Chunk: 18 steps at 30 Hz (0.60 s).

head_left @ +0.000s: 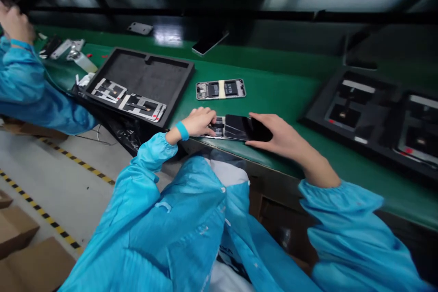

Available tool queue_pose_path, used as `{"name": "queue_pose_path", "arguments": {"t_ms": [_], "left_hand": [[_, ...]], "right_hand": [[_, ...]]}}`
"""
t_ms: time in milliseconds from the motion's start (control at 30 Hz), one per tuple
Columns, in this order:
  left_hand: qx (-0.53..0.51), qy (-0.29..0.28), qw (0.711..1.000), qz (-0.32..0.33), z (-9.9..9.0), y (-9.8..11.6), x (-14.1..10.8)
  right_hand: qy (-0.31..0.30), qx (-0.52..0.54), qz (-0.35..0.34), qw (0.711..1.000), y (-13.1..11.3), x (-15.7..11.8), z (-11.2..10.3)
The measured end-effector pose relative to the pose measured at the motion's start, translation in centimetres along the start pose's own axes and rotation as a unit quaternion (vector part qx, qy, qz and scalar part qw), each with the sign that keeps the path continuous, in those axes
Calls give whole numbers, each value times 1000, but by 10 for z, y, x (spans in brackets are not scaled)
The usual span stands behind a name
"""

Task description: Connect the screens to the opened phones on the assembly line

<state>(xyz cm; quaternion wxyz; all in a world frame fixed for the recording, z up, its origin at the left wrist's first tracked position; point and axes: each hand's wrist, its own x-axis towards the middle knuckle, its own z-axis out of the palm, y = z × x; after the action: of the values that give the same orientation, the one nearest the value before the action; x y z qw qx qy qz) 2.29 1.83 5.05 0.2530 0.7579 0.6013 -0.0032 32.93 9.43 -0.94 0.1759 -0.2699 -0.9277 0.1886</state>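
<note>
An opened phone body (220, 130) lies at the green table's front edge, its inner parts showing on the left. A black phone screen (237, 127) covers its right part; whether the two are joined there I cannot tell. My left hand (195, 123) is closed on the left end of the phone body, thumb low and fingers curled over it. On the other side, my right hand (278, 136) grips the right end of the screen between thumb and fingers. Just behind lies a second opened phone body (221, 89) with a pale strip across its battery.
A black foam tray (171, 66) holding two screen assemblies (143, 106) stands left. Another dark tray (315, 112) with more screen assemblies is at right. A phone (209, 44) lies further back. At far left, a co-worker's hand (17, 25) is raised.
</note>
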Motion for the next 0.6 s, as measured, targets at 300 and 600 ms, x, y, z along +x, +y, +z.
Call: {"name": "queue_pose_path", "arguments": {"t_ms": [300, 600], "left_hand": [[-34, -8, 993, 110, -8, -23, 8], [-52, 35, 986, 155, -1, -60, 27]], "right_hand": [[46, 71, 54, 995, -14, -1, -1], [50, 141, 54, 987, -30, 15, -13]]}}
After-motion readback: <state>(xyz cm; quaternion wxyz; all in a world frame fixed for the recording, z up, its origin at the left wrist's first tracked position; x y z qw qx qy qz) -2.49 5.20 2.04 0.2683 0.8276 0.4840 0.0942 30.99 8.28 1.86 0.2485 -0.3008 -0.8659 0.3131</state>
